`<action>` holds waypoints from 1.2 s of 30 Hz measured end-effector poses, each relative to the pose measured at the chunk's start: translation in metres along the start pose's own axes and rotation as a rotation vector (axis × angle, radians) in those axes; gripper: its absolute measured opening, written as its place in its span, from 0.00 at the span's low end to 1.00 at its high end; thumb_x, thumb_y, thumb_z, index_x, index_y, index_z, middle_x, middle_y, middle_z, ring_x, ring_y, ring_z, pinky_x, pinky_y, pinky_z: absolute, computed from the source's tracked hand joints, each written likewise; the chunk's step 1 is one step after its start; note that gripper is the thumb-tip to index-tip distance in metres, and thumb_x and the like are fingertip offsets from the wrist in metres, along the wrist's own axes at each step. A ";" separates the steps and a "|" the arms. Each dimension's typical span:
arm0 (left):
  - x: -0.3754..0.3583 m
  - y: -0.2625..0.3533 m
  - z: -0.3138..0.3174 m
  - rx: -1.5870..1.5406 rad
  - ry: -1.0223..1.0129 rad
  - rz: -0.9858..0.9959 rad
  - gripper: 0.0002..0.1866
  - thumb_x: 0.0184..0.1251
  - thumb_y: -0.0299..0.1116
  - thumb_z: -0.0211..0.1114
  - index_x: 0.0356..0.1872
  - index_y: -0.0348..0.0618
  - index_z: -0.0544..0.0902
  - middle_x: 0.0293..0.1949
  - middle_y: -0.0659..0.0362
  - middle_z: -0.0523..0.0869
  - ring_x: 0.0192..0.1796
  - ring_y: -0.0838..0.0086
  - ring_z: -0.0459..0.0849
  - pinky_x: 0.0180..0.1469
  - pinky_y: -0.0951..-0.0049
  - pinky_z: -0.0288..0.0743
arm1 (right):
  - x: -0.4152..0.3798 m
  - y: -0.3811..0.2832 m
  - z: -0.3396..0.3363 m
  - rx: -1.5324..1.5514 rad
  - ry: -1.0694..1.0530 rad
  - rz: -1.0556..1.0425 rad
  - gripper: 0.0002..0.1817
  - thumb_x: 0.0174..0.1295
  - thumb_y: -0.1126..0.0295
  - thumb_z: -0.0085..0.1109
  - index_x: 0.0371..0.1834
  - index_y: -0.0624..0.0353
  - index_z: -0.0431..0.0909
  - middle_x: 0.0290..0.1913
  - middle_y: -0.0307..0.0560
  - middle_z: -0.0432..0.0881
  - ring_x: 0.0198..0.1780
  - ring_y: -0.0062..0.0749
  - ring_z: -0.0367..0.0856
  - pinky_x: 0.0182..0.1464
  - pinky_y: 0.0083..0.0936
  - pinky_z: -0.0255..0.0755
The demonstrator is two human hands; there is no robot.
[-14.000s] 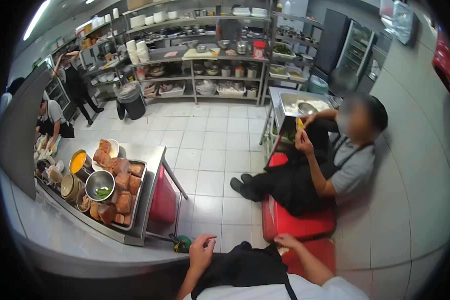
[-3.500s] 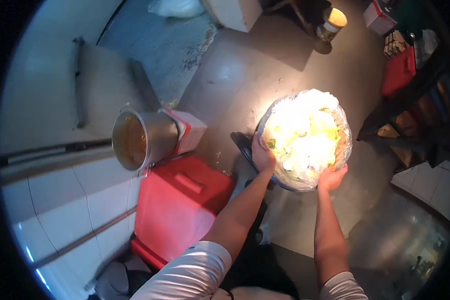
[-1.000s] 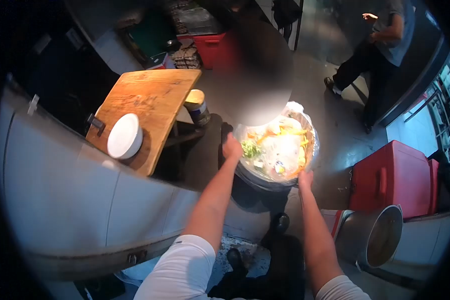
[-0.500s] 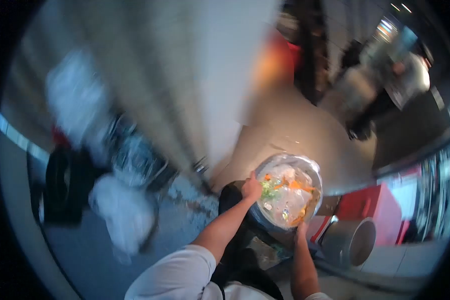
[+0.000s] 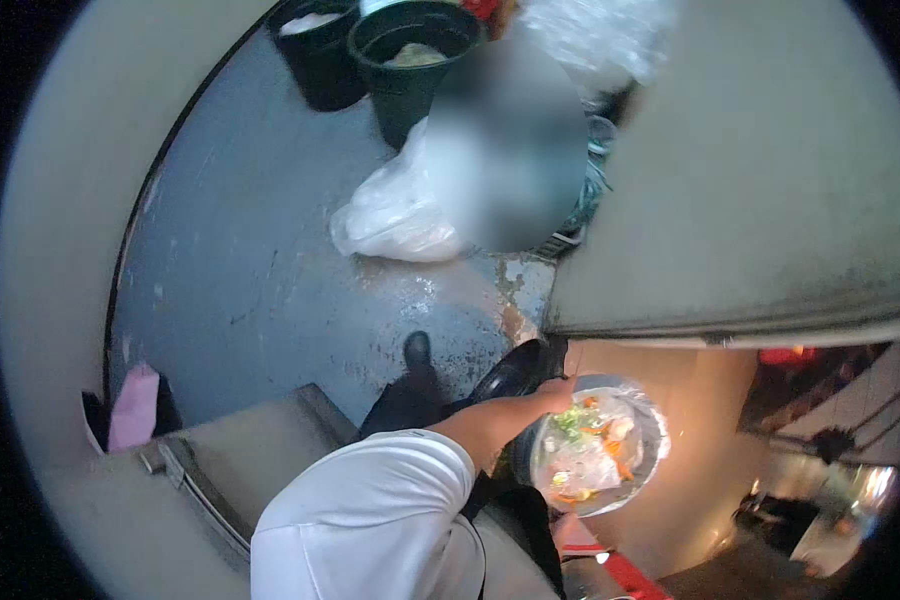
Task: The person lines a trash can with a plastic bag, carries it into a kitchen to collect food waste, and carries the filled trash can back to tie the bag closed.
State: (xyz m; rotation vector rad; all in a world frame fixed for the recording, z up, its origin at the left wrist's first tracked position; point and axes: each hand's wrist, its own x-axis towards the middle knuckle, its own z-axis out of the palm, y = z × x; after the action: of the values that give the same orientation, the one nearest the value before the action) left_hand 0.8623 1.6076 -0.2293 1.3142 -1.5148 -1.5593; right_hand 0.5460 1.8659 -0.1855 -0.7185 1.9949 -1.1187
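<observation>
A round bin [image 5: 653, 470] lined with clear plastic holds mixed scraps [image 5: 610, 445], with orange, green and whitish pieces. My left hand [image 5: 555, 396] grips the rim on its near left side, fingers closed over the edge. Low on the bin's other side is my right hand [image 5: 567, 532], only partly visible and against the bin; its fingers are hard to make out.
Two dark green bins [image 5: 395, 100] stand at the top, near a white plastic bag [image 5: 400, 215] on the blue floor [image 5: 230, 260]. A wall [image 5: 750, 200] rises at the right. A pink item [image 5: 135, 408] lies lower left. Another person [image 5: 830, 535] shows at lower right.
The view has swung left, bringing the blue floor and green bins into the middle. The lined bin is still held and now appears slightly lower and to the right.
</observation>
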 end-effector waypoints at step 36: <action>-0.533 -0.209 -0.908 -0.171 1.617 -1.132 0.36 0.74 0.59 0.46 0.68 0.38 0.68 0.61 0.39 0.76 0.63 0.45 0.74 0.64 0.56 0.66 | -0.518 -0.328 1.096 -0.891 -0.330 -0.168 0.32 0.56 0.68 0.50 0.68 0.57 0.68 0.57 0.65 0.79 0.57 0.61 0.78 0.59 0.48 0.69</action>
State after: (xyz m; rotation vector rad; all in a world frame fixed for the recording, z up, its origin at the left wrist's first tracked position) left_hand 1.9190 1.7883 -0.1763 2.4386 0.4451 -0.4416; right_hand 1.7689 1.5849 -0.1235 -1.4258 2.1144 -0.1008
